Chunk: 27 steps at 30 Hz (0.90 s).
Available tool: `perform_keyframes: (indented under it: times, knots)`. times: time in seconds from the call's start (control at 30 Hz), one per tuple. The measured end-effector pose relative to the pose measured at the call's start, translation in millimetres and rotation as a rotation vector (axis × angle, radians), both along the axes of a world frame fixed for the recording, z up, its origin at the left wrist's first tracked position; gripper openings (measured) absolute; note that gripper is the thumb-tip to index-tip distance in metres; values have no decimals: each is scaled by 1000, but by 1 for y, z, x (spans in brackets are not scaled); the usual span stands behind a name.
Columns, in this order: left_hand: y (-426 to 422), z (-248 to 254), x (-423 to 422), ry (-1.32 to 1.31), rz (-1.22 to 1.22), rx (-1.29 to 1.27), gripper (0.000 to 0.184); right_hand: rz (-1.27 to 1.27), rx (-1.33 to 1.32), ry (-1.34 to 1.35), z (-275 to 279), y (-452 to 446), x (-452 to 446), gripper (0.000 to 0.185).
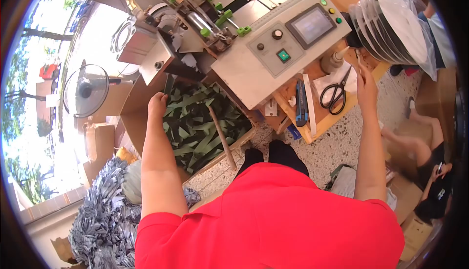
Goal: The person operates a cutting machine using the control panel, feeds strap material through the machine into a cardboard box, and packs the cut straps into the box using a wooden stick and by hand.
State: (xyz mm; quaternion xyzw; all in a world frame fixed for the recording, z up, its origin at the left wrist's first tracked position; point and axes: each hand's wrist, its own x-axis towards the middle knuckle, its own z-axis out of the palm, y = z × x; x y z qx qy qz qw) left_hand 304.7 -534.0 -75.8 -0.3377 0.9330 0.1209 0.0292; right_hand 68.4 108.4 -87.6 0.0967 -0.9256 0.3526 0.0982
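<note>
Largest first: we note a grey machine with screen and knobs, standing on a wooden table. Below its left end, an open carton holds a loose heap of green strips, the pieces being worked beside. We judge them light and limp, many twisted, probably sleek enough to slide over one another; hard to tear or bruise, we'd guess, but quick to tangle. Best hold: one free end, pinched flat between thumb and forefinger, clear of the pile. A wooden stick slants across the heap. The right hand is at the table's right edge, beyond the black-handled scissors; we cannot tell if its fingers close on anything. The left hand is at the carton's upper left, fingers curled; a dark strip rises just beside them, and whether they pinch it we cannot tell.
</note>
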Motion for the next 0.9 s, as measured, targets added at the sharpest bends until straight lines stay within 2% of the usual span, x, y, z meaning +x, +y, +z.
perform_keyframes:
  times: [0.17, 0.3, 0.5, 0.63, 0.73, 0.87, 0.9]
  knots:
    - [-2, -4, -3, -7, 14, -6, 24, -175, -101, -204, -31, 20, 62, 31]
    - [-4, -12, -4, -8, -25, -10, 26, -178, -183, -149, -49, 30, 88, 30]
    - [-16, -38, -13, 14, -103, 18, 28, -174, -118, -111, -26, 1, 133, 27]
    - [-15, -37, -16, 46, -89, 63, 27, -153, -107, -47, -35, -13, 175, 27]
    - [-19, -32, -18, -15, -74, 48, 25, -170, -64, -164, -20, -28, 206, 27]
    - [-26, -35, 16, -247, 17, 28, 24, -139, -194, -85, -8, -54, 237, 27]
    - [-22, -33, 22, -224, -47, 31, 25, -144, -195, -95, -4, -62, 246, 27]
